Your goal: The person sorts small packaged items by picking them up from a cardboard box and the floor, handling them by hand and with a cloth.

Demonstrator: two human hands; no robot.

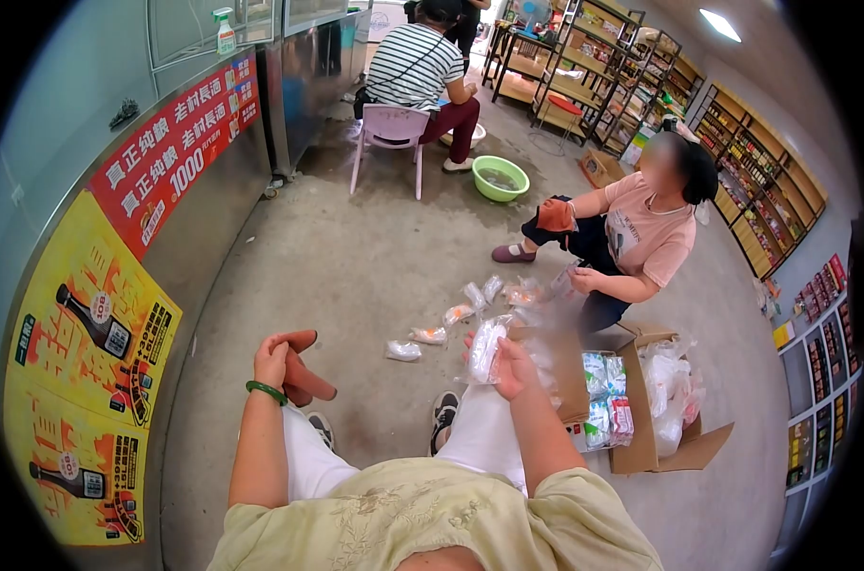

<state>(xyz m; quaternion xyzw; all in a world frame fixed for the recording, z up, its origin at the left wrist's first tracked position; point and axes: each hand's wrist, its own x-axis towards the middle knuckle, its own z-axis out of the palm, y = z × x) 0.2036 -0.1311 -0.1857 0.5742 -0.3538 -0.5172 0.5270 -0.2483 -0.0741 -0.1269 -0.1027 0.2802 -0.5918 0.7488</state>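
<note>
My left hand (271, 362), with a green bangle at the wrist, is closed on a reddish-brown soft item (306, 376) with several long flaps, perhaps a glove. It hangs above my left knee. My right hand (513, 366) grips a clear plastic packet (485, 350) with whitish contents, its fingers wrapped round the side, above my right leg. Similar plastic packets lie on the floor ahead, among them a white one (403, 351) and one with orange print (429, 335). More packets, partly hidden, lie behind my right hand.
Beside my right leg stand a carton of coloured packs (607, 398) and an open cardboard box (638, 447) of plastic bags. A co-worker (653, 224) squats at the right, holding a reddish-brown item. Farther off are a green basin (500, 179) and a seated person (415, 67).
</note>
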